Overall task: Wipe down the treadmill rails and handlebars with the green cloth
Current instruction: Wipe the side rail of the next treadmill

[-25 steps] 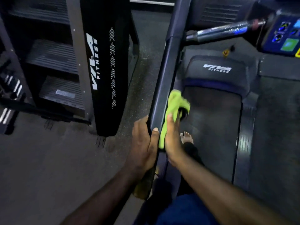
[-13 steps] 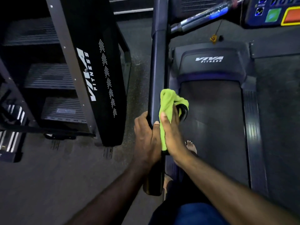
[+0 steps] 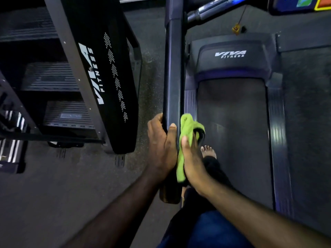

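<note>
The treadmill's dark left handrail runs from the top of the view down to its end near my hands. My left hand grips the rail from the left, thumb on top and fingers curled round its far side. My right hand presses the green cloth against the rail's right side, thumb over the fabric. The cloth bunches above my fingers and a strip of it hangs down beside my palm. A chrome handlebar crosses at the top.
The treadmill belt lies to the right, with my bare foot on it and ribbed side rails alongside. The console shows at the top right. A black stair-climber machine stands close on the left.
Both hands and the cloth have slid toward me along the left rail, nearer its end. My head has tilted down, so the console sits higher in view.
</note>
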The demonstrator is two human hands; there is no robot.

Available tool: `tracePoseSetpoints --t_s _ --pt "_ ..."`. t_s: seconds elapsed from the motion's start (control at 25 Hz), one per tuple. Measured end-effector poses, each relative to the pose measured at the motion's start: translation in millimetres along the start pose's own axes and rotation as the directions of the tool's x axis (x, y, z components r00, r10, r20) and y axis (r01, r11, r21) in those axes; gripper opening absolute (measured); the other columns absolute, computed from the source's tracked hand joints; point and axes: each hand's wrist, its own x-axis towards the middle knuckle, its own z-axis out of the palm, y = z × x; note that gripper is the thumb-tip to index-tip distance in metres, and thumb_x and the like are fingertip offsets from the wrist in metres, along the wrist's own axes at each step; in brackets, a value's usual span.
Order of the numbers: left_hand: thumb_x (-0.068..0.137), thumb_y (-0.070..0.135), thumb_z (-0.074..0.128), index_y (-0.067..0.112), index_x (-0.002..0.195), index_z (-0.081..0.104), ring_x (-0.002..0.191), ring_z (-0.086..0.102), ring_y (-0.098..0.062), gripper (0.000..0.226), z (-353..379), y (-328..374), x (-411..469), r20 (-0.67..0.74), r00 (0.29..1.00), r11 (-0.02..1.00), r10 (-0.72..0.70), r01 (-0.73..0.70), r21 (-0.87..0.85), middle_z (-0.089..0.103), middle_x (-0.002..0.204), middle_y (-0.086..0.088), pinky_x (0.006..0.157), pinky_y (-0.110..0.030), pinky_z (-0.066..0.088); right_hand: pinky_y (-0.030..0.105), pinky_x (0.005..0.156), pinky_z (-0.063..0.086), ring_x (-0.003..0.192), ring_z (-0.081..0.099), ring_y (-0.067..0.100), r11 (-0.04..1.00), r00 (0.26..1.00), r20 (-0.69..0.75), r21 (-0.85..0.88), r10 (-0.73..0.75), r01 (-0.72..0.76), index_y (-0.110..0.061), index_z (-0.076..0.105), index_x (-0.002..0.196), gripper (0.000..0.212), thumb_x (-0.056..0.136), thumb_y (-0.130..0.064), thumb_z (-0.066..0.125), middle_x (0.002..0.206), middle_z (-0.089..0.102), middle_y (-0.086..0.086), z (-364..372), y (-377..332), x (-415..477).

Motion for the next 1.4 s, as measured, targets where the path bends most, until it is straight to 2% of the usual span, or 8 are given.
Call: tracePoseSetpoints --t_s 0.12,0.36,0.68,0.92,1.08,1.2,1.28,1.4 --pt "0.101 0.037 0.048 0.011 0.148 0.042 0.130 0.044 -0.015 0.054 0.8 -0.1 0.0 0.000 1.000 1.000 0.011 -0.011 0.004 0.044 0.141 -0.002 0.108 -0.023 0.032 0.042 0.129 0.026 0.148 0.036 0.005 0.983 0.984 -0.043 -0.048 0.175 -0.177 -0.026 0.030 0.163 0.072 0.101 -0.063 0.030 0.165 0.038 -0.004 4.5 -10.2 91.4" --pt "0.110 0.044 0.041 0.010 0.149 0.041 0.134 0.045 -0.021 0.052 0.7 -3.7 -4.2 -0.009 0.998 0.997 0.058 -0.057 0.051 0.044 0.146 -0.008 0.112 -0.035 0.038 0.006 0.108 0.028 0.132 0.038 -0.025 0.988 0.987 -0.083 0.083 0.137 -0.130 -0.048 0.030 0.150 0.041 0.110 -0.055 0.028 0.145 0.041 -0.037 5.1 -0.8 -71.2" --pt "0.107 0.043 0.052 0.018 0.148 0.050 0.123 0.061 -0.011 0.049 -30.1 -25.9 -44.1 0.046 0.998 0.998 -0.037 0.039 -0.055 0.062 0.137 -0.002 0.108 -0.034 0.050 0.051 0.117 0.044 0.137 0.058 0.022 0.906 0.901 -0.098 0.018 0.422 -0.423 -0.028 0.052 0.152 0.110 0.072 -0.101 0.034 0.148 0.061 0.003 5.3 39.7 -48.9" --pt "0.104 0.023 0.064 0.022 0.119 0.072 0.098 0.072 -0.003 0.017 -63.1 -58.6 -120.8 0.002 0.989 0.975 -0.150 0.148 -0.164 0.076 0.105 0.009 0.091 -0.031 0.059 0.052 0.089 0.061 0.099 0.074 0.032 0.654 0.691 0.009 0.313 0.723 -0.689 -0.021 0.072 0.121 0.063 0.095 -0.075 0.054 0.113 0.077 0.012 1.4 19.9 -62.5" --pt "0.103 0.029 0.059 0.030 0.107 0.071 0.098 0.072 -0.007 0.013 -71.2 -73.3 -131.3 -0.101 0.972 0.942 -0.213 0.176 -0.286 0.077 0.101 0.007 0.089 -0.034 0.056 0.043 0.123 0.037 0.145 0.047 0.014 0.956 0.970 -0.039 -0.168 0.238 -0.241 -0.034 0.051 0.152 0.064 0.100 -0.069 0.040 0.158 0.051 -0.005 -1.7 7.9 -111.1" --pt "0.110 0.020 0.051 0.018 0.110 0.066 0.086 0.069 0.000 0.015 -74.6 -76.7 -134.6 -0.222 0.930 0.879 -0.294 0.172 -0.444 0.073 0.100 0.001 0.084 -0.035 0.054 0.054 0.129 0.016 0.157 0.023 0.025 0.439 0.842 0.415 -0.722 -0.344 0.535 -0.032 0.051 0.155 0.054 0.105 -0.052 0.042 0.157 0.051 -0.002 -12.8 -11.1 -111.4" --pt "0.110 0.029 0.049 0.017 0.111 0.064 0.087 0.068 -0.004 0.019 -74.8 -78.6 -134.4 -0.292 0.883 0.839 -0.367 0.179 -0.514 0.071 0.101 0.002 0.085 -0.042 0.056 0.060 0.127 0.017 0.153 0.033 0.034 -0.015 0.569 0.782 -0.591 -0.256 0.806 -0.036 0.072 0.131 0.041 0.103 -0.054 0.048 0.132 0.068 -0.009 -12.5 -42.0 -81.2" --pt "0.096 0.062 0.045 0.030 0.102 0.062 0.095 0.068 -0.021 0.036 -62.9 -83.6 -134.9 -0.303 0.810 0.757 -0.502 0.243 -0.607 0.071 0.099 0.004 0.087 -0.053 0.056 0.053 0.114 0.035 0.125 0.058 0.032 -0.318 0.274 0.935 -0.195 0.224 0.928 -0.031 0.078 0.104 0.048 0.100 -0.061 0.041 0.111 0.073 -0.008 12.9 -78.2 -50.7"
